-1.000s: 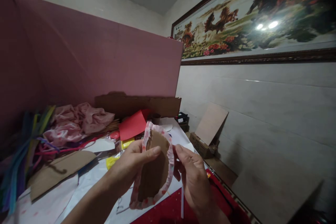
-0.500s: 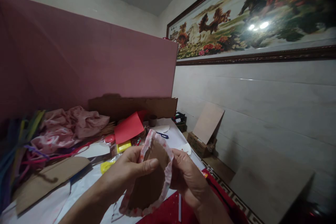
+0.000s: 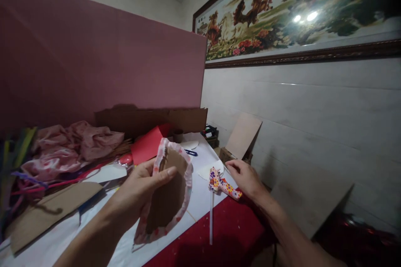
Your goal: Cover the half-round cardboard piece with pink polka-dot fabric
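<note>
My left hand (image 3: 148, 181) grips a half-round cardboard piece (image 3: 169, 187), thumb on its bare brown face. A gathered pink-and-white fabric edging is folded round its rim. My right hand (image 3: 246, 179) is apart from the piece, over the table's right edge, its fingers curled and pinched together; whether anything is between them is hidden. Just left of it lies a flower-patterned hot glue gun (image 3: 216, 180), with a clear glue stick (image 3: 211, 221) sticking out toward me. Behind the gun is a white cut piece (image 3: 205, 172).
Crumpled pink fabric (image 3: 78, 142), a red sheet (image 3: 147, 144) and a cardboard piece (image 3: 53, 212) lie on the left. A blue cutter (image 3: 191, 152) rests farther back. A pink panel (image 3: 103, 58) stands behind; the tiled wall (image 3: 297, 125) is right.
My right hand has let go of the fabric-edged cardboard and moved right, beside the glue gun. My left hand still holds the piece, now farther left in view.
</note>
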Demonstrator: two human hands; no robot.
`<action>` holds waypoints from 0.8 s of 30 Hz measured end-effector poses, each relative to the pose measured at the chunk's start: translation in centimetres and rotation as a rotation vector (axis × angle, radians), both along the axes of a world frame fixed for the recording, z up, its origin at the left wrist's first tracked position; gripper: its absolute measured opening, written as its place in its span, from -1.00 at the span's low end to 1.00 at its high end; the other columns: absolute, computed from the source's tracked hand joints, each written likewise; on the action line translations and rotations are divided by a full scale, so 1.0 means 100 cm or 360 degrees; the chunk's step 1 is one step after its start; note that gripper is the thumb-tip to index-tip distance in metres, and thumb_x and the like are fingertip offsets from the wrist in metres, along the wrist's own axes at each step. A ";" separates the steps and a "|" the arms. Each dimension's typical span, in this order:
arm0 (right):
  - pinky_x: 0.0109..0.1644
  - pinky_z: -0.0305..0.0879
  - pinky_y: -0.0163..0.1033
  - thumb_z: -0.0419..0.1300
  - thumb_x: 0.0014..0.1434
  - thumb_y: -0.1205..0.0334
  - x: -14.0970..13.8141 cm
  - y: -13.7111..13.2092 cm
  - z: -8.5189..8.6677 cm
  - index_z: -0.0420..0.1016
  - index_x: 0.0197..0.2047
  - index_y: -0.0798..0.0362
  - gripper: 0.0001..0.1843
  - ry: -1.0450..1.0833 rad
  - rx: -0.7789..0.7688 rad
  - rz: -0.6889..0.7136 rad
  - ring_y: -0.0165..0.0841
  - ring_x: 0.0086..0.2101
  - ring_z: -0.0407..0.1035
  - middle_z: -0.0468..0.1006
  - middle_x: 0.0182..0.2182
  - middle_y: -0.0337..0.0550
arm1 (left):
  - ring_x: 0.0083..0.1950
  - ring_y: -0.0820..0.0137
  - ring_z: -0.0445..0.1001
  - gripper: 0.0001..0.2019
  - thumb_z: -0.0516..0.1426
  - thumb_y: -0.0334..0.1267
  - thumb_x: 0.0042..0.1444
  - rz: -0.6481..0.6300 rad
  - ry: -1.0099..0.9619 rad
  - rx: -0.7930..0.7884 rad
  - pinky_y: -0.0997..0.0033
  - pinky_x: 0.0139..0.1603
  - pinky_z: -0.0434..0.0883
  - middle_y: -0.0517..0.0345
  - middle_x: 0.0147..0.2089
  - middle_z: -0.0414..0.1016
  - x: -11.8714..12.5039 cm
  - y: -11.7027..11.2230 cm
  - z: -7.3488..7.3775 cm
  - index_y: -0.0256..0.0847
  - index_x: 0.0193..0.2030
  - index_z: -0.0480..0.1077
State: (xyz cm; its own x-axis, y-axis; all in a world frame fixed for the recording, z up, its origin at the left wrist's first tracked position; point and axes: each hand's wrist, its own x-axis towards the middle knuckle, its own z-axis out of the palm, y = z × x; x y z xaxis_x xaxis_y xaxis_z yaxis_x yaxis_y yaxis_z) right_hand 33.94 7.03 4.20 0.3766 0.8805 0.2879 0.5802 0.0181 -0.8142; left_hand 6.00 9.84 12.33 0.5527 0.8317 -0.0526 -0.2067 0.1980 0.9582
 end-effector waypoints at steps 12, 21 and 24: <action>0.01 0.20 -0.10 0.20 0.00 0.30 0.002 0.001 -0.046 0.44 -0.16 0.17 -0.72 -0.0652 -0.0306 0.0297 -0.16 -0.14 0.32 0.37 -0.17 0.05 | -0.50 0.31 0.52 -0.84 0.31 -0.24 -0.10 0.0164 -0.0061 -0.0061 0.48 -0.52 0.40 0.10 -0.58 0.51 0.002 0.001 0.007 -0.17 -0.33 0.53; -0.13 0.17 -0.15 0.20 -0.05 0.29 0.006 0.001 -0.043 0.39 -0.26 0.09 -0.79 -0.0528 -0.0268 0.0379 -0.20 -0.25 0.32 0.46 -0.29 -0.05 | -0.51 0.37 0.50 -0.83 0.31 -0.21 -0.09 0.0156 -0.0057 -0.0061 0.51 -0.52 0.39 0.05 -0.49 0.56 0.002 0.003 0.005 -0.21 -0.33 0.53; -0.21 0.16 -0.19 0.22 -0.05 0.26 0.010 -0.001 -0.039 0.40 -0.26 0.06 -0.78 -0.0346 -0.0262 0.0382 -0.25 -0.33 0.31 0.47 -0.35 -0.13 | -0.53 0.38 0.48 -0.80 0.31 -0.18 -0.10 0.0152 -0.0047 -0.0058 0.50 -0.53 0.37 0.06 -0.48 0.56 0.001 0.005 0.002 -0.22 -0.33 0.53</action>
State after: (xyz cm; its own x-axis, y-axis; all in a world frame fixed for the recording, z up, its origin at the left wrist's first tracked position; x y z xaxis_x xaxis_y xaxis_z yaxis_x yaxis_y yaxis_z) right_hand 34.93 6.91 0.29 0.0988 0.9776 0.1856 0.7352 0.0540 -0.6757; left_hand 6.15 10.36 12.55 0.4727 0.8785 -0.0689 -0.2542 0.2108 0.9439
